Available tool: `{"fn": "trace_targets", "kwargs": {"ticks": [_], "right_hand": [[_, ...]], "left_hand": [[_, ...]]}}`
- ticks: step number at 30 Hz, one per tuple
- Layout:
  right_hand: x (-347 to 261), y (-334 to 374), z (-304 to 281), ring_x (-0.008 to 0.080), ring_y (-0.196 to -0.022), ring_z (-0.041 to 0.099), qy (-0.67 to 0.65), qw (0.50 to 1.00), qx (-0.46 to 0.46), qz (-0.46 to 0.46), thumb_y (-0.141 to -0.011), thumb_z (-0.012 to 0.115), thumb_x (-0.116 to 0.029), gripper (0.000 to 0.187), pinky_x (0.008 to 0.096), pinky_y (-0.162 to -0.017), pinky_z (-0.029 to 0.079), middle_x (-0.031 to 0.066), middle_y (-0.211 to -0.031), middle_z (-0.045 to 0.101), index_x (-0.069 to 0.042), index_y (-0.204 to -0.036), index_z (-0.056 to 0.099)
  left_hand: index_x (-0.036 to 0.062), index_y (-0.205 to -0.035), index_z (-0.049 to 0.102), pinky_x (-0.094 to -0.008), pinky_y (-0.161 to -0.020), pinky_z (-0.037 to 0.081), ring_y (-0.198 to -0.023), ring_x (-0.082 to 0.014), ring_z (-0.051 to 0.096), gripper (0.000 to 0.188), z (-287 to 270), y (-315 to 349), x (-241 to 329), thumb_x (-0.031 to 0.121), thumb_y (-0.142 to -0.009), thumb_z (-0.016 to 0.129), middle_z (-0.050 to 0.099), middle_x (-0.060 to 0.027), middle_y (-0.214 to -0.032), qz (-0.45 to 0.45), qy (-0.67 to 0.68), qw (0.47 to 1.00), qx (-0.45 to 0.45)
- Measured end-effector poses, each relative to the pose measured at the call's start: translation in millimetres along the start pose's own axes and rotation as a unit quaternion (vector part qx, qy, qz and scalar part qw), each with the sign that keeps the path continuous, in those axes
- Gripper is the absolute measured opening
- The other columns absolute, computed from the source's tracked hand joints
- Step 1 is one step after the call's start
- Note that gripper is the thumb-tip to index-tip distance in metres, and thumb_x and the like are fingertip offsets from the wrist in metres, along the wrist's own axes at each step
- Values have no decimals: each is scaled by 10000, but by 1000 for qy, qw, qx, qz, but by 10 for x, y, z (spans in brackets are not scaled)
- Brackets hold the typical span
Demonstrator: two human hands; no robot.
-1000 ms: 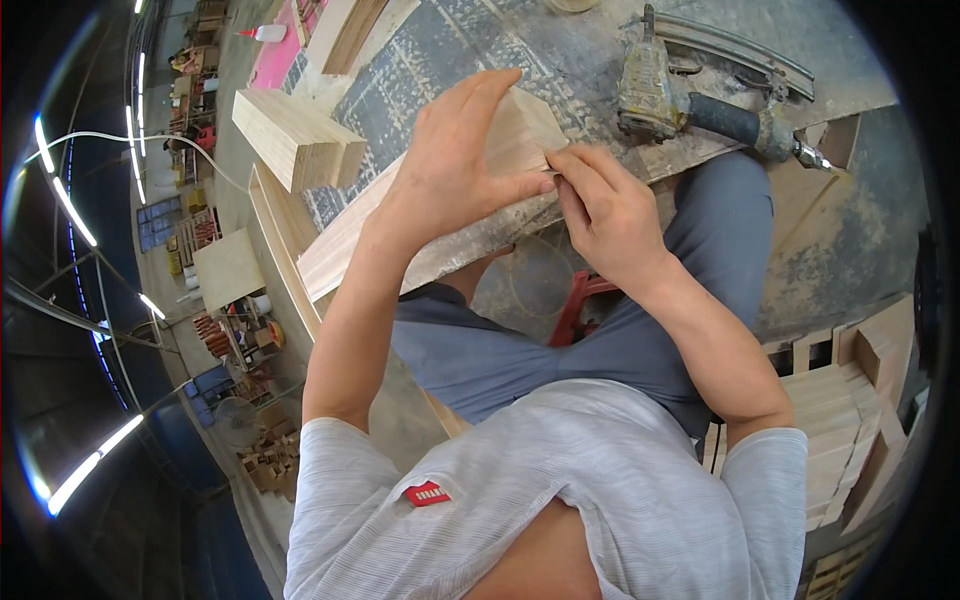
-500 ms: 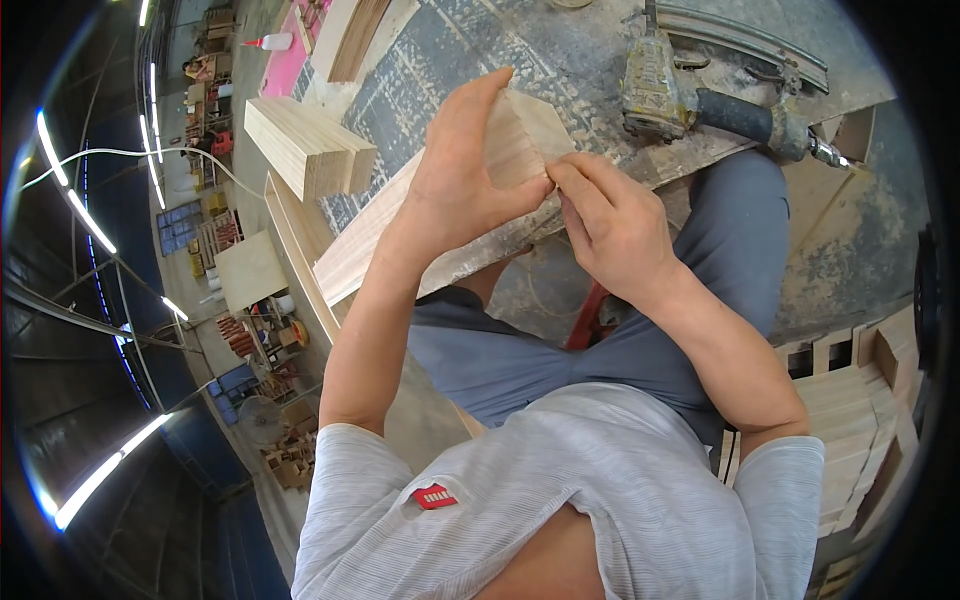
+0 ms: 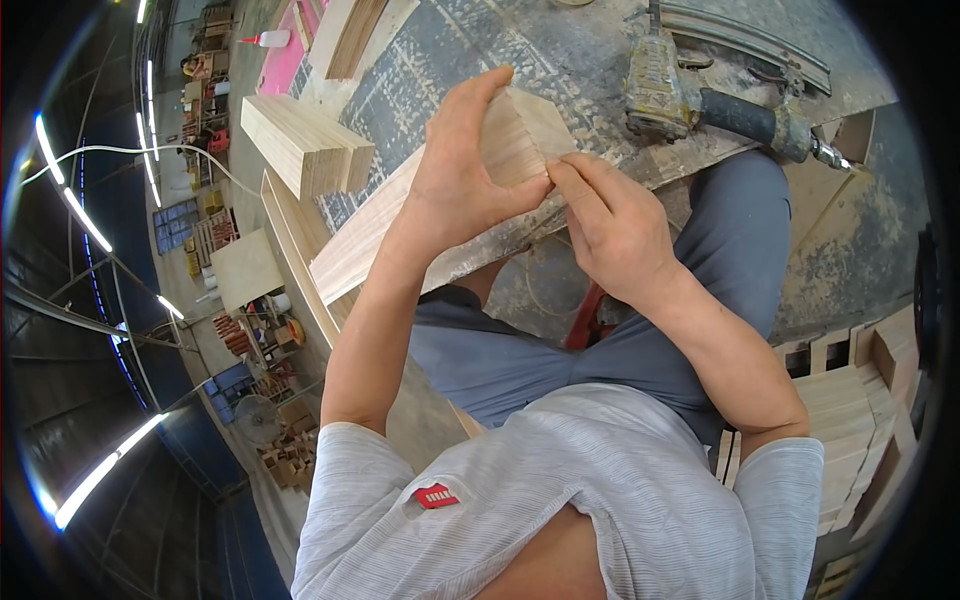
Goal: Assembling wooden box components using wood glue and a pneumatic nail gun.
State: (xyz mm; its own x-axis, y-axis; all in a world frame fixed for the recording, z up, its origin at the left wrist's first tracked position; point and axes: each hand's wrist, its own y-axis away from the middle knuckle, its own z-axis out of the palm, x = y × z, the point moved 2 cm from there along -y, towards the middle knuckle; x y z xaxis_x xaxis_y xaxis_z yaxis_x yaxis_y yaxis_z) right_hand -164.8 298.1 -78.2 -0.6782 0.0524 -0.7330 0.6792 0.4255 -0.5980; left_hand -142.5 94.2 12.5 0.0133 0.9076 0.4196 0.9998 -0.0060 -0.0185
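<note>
A long pale wooden board lies slantwise on the worktable, and a shorter wooden piece meets its far end. My left hand spans the board near that joint, thumb on the near edge and fingers over the far edge, gripping it. Right beside the left thumb, my right hand has its thumb and forefinger pinched at the near corner of the joint. Its other fingers are curled, and whatever small part lies between the fingertips is hidden.
A worn nail gun lies at the table's right, its hose fitting past the edge. Stacked wooden blocks stand at left, near a white glue bottle. More boards are piled at lower right. My knees are under the table edge.
</note>
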Motion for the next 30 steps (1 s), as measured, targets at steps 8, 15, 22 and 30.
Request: {"fn": "trace_targets", "kwargs": {"ticks": [8, 15, 22, 30], "right_hand": [[-1, 6, -8, 375, -1064, 791, -9, 1000, -10, 9, -853, 759, 77, 500, 441, -867, 662, 181, -1270, 762, 37, -1351, 741], [3, 0, -28, 408, -1072, 792, -32, 999, -16, 29, -861, 787, 116, 518, 452, -867, 663, 196, -1289, 763, 26, -1368, 735], [11, -8, -40, 397, -1026, 798, -56, 997, -19, 52, -878, 778, 119, 493, 442, -844, 658, 187, -1288, 766, 9, -1357, 747], [104, 8, 20, 344, -965, 807, -87, 988, 0, 129, -975, 818, -41, 282, 424, -818, 657, 109, -1227, 776, -52, -1255, 782]], "left_hand": [[37, -1712, 477, -478, -1303, 460, -1541, -382, 568, 1120, -46, 35, 10, 259, -760, 1024, 576, -205, -1626, -8, -2, 1000, -10], [-23, -1696, 464, -528, -1295, 452, -1539, -468, 528, 1150, -111, 9, 32, 295, -759, 1050, 549, -279, -1634, 9, 28, 999, -25], [-30, -1655, 493, -518, -1257, 484, -1465, -451, 586, 1090, 4, -3, 9, 260, -750, 1028, 591, -264, -1560, 32, 11, 999, 20], [35, -1691, 485, -463, -1259, 495, -1479, -355, 596, 1106, -7, 14, 5, 196, -739, 1023, 594, -178, -1569, 11, 23, 1000, 7]]}}
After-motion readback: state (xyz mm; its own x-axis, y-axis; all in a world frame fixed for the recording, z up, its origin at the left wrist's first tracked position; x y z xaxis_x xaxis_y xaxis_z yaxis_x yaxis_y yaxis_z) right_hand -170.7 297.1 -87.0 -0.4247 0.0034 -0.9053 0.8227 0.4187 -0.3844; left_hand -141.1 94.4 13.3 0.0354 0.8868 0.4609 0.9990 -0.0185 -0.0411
